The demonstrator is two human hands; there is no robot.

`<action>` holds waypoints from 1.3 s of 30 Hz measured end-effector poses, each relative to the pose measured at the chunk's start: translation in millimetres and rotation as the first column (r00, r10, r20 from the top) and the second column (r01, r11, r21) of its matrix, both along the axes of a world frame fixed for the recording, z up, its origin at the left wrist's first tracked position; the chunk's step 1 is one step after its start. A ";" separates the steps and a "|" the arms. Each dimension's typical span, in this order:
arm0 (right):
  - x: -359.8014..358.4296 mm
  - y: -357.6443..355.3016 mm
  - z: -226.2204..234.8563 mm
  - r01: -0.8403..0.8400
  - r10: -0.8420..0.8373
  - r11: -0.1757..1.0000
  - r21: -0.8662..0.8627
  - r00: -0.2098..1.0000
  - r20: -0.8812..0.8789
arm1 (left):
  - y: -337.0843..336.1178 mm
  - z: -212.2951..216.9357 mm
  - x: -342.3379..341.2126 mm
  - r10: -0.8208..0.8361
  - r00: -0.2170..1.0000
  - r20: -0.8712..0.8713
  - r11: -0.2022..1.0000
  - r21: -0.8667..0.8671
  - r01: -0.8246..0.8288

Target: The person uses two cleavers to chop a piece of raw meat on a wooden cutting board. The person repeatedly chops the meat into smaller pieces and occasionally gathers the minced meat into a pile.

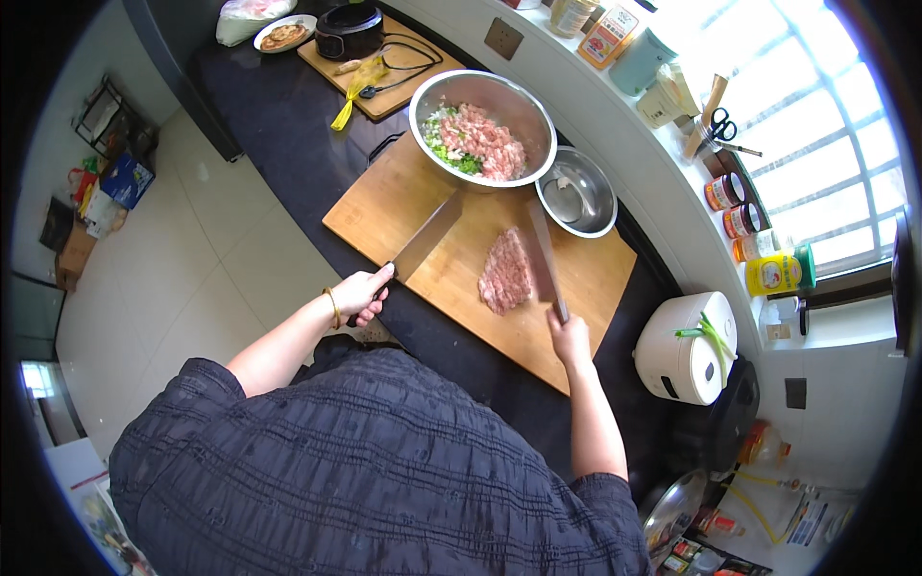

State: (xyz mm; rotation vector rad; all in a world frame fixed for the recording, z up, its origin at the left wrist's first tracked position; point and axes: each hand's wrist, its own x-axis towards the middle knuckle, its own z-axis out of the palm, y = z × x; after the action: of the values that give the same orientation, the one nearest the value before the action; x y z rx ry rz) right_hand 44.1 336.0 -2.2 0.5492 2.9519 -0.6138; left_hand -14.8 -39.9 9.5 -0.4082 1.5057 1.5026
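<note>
Two broad steel cleavers are in use, one in each of the hands. The left hand (pixel 363 293) is clamped on the handle of the left cleaver (pixel 429 233), whose blade lies raised over the left part of the large rectangular bamboo chopping board (pixel 384 206), its tip near the big bowl. The right hand (pixel 571 338) is clamped on the handle of the right cleaver (pixel 544 257), whose blade stands edge-down just beside the one flat mound of pink minced meat (pixel 505 272) in the middle of the board.

Two round steel bowls stand at the board's far edge: the large steel bowl (pixel 482 128) holding minced meat and chopped greens, overlapping the board's far corner, and the small steel bowl (pixel 576 195) to its right, touching the board's edge. A second, smaller wooden board (pixel 403 82) lies farther along the dark worktop (pixel 279 125), carrying a black pot (pixel 350 30).

The chopping board has bare wood left of the mound and toward its near right corner. A white rice cooker (pixel 684 348) sits to the right, apart from the board.
</note>
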 end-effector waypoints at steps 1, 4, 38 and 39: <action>6.5 12.2 -17.9 -0.034 0.032 0.997 0.075 0.999 0.038 | 1.8 2.0 0.1 -0.003 1.000 -0.001 1.000 0.000 0.003; -14.1 4.2 37.6 0.037 -0.004 0.989 -0.142 0.974 0.224 | -0.1 -0.3 2.3 0.014 1.000 -0.011 1.000 -0.019 -0.014; 55.7 -106.8 4.8 0.225 -0.229 0.965 -0.133 0.973 -0.016 | 10.7 -6.8 -30.7 -0.186 0.982 -0.039 0.981 0.042 0.188; 56.8 -108.4 -2.1 0.262 -0.250 0.962 -0.083 0.959 0.134 | 9.8 -7.5 -32.8 -0.194 0.980 -0.044 0.980 0.044 0.196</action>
State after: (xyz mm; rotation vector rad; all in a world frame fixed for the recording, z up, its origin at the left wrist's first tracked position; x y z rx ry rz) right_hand 101.0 227.6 -4.3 0.9329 2.7392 -0.7174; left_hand -47.6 -30.1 2.0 -0.1963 1.4915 1.3961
